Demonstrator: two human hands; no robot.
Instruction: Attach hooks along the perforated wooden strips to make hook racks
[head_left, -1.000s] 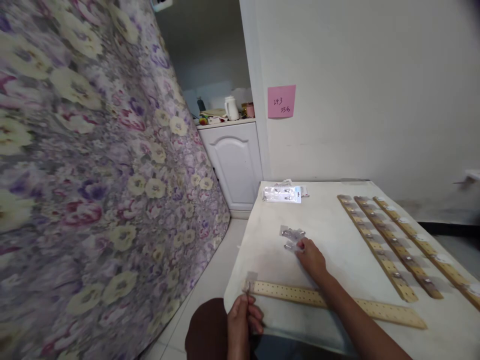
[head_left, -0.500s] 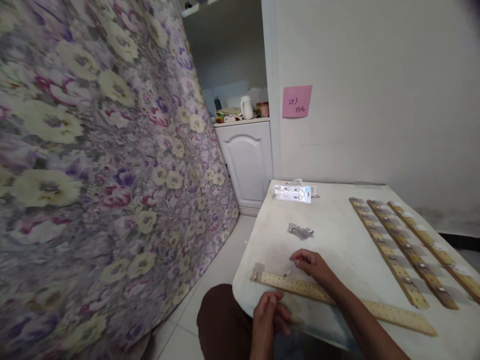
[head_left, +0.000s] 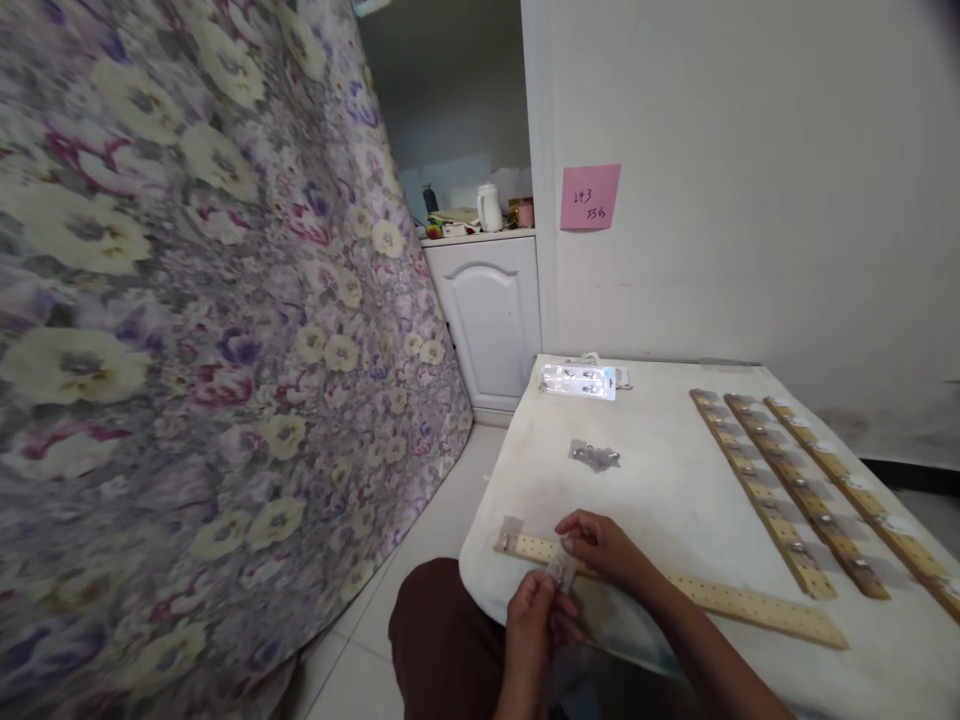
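My left hand is closed, its thumb and fingertips pinching a small clear plastic packet that appears to hold a tiny metal piece. My right hand meets it from above, fingers curled in at the top of the packet. Beneath both hands lies a pale wooden strip with rows of small holes, slanting along the table's near edge. One clear packet with a metal piece sits at the strip's left end. Beyond my hands, a little heap of similar packets rests on the table.
Several packets sit along three wooden strips at the table's right. A flat clear package lies at the back of the white table. A floral curtain hangs to the left, and a wall with a pink note stands behind.
My right hand has moved left and down with the small packet. My left hand's fingers now hold the packet too. The view has shifted slightly.
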